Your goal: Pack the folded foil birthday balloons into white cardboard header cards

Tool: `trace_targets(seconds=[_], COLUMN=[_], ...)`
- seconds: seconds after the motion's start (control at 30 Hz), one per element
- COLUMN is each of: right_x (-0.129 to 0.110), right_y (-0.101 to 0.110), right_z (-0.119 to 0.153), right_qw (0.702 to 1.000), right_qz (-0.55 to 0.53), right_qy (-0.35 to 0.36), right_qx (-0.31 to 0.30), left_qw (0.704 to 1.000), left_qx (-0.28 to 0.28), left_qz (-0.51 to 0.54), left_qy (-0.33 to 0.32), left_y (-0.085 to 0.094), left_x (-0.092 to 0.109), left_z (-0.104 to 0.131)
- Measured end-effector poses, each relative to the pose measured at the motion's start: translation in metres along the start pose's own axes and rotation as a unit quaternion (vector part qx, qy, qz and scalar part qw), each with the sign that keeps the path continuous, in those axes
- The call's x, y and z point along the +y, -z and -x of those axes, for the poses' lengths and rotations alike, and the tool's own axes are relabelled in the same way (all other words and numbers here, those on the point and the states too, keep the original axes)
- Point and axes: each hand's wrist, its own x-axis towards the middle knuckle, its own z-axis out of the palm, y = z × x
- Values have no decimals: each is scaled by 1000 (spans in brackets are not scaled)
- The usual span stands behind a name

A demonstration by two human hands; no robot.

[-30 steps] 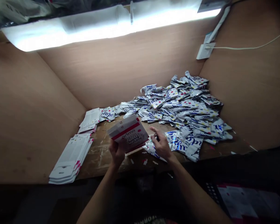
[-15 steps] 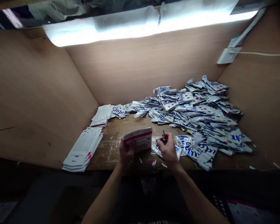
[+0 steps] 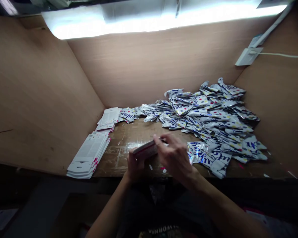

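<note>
My left hand (image 3: pixel 134 167) grips a flat white and pink printed packet (image 3: pixel 145 150) by its left side, tilted above the table near the front edge. At the packet's right end is my right hand (image 3: pixel 172 153), its fingers bent together at the top corner. A small dark item shows by those fingertips, too little of it to name. Just right of this hand lie silvery pouches with blue lettering (image 3: pixel 208 158), partly covered by the hand.
A large heap of dotted pouches (image 3: pixel 208 115) fills the back right. White printed cards (image 3: pixel 89 152) are stacked along the left wall. Paper scraps (image 3: pixel 164 171) lie near the front edge of the brown table (image 3: pixel 121 145). A lit tube (image 3: pixel 144 28) hangs above.
My right hand has moved left and up onto the packet's top corner. The packet has tipped, so less of its printed face shows. The whole view has shifted slightly.
</note>
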Motion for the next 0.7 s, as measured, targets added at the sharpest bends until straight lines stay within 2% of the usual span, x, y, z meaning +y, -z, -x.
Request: trace_targets(seconds=[0.07, 0.17, 0.33, 0.47, 0.6, 0.7], right_x=[-5, -5, 10, 12, 2, -6], right_y=[-7, -9, -4, -10, -16, -14], right_z=[-1, -2, 6, 24, 34, 32], right_qw=[997, 995, 995, 980, 979, 981], right_qz=[53, 70, -67, -154, -119, -73], right_qy=[25, 23, -58, -80, -84, -84], right_qx=[-54, -74, -40, -98, -143, -162], left_qw=[1000, 999, 1000, 999, 996, 996], left_qx=[12, 17, 19, -16, -53, -70], left_qz=[6, 12, 9, 46, 64, 40], left_qy=[-20, -33, -8, 11, 35, 23], left_y=[-5, -11, -6, 1, 2, 2], left_x=[-2, 6, 38, 60, 67, 68], left_z=[1, -1, -10, -9, 4, 15])
